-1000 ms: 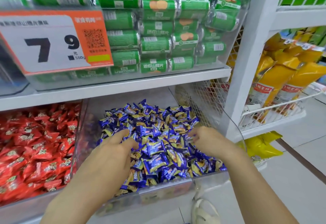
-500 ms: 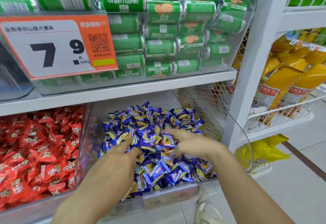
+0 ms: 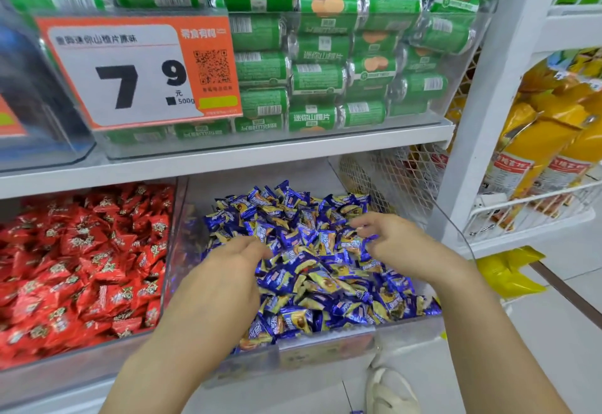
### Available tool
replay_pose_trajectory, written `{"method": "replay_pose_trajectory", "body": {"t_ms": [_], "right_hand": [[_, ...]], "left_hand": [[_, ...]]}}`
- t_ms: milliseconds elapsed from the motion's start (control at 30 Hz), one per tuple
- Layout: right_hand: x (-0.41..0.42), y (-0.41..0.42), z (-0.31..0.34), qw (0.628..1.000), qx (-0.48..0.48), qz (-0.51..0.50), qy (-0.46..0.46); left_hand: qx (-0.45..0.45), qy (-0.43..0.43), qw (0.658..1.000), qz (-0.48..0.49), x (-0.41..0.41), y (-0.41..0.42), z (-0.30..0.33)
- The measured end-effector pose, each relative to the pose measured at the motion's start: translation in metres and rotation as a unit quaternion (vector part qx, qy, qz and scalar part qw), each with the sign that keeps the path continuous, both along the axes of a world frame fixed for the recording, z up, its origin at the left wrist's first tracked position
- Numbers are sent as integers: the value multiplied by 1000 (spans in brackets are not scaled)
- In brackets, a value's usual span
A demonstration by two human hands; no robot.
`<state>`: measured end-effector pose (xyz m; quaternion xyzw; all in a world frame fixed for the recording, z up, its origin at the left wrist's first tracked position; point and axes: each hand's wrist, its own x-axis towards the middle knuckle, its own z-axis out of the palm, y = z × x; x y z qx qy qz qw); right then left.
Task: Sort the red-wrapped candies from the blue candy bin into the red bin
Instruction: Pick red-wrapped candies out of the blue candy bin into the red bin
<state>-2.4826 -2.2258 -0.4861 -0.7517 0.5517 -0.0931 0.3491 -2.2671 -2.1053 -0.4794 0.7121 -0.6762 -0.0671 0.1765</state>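
Both hands in the clear plastic bin of blue-wrapped candies (image 3: 325, 267).
Left hand (image 3: 224, 270) lay loosely curled, holding nothing visible; right hand (image 3: 391, 241) fingers spread over wrappers; clear bin of red-wrapped candies (image 3: 81, 267) adjoined at left.

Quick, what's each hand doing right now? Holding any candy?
Left hand: fingers dug into the blue candies; whether it grips one cannot be told.
Right hand: fingers curled among the blue wrappers; a grip cannot be told.

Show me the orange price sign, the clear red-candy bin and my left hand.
orange price sign (image 3: 130, 71), head view, white number panel
clear red-candy bin (image 3: 58, 369), head view, front wall
left hand (image 3: 224, 280), head view, back of hand
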Motion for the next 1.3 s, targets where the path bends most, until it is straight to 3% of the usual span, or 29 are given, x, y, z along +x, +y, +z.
{"method": "replay_pose_trajectory", "body": {"t_ms": [100,200,300,367,467,567,667,767,900,1033,1133,1200,1300], "right_hand": [[-5,-4,-6,993,-27,-25,116],[3,0,-6,992,7,-7,124],[13,0,-15,980,40,46,192],[16,-2,-21,972,56,52,221],[14,-7,-23,979,48,24,197],[12,-8,-20,992,18,10,125],[11,-10,-20,997,1,8,72],[8,-11,-23,998,-23,3,66],[11,-5,-14,994,-82,23,71],[39,24,-1,975,-194,99,50],[69,57,-2,944,-245,221,7],[86,71,-9,923,-244,299,21],[101,64,-18,921,-173,322,138]], "left_hand": [[-7,6,999,-42,-14,-8,-11],[-19,-14,995,-101,-29,-23,-19],[15,-85,985,-151,-40,-41,-28],[75,-153,976,-135,-41,-49,-32],[84,-197,972,-94,-37,-53,-32],[75,-183,977,-83,-31,-52,-25],[35,-113,990,-81,-26,-47,-16],[-62,-12,996,-55,-16,-34,2],[-134,59,989,17,15,-5,26],[-165,-1,974,153,64,18,31],[-139,-30,959,244,99,26,27],[-120,-20,958,259,106,32,28],[-104,59,972,205,90,42,33]]}}
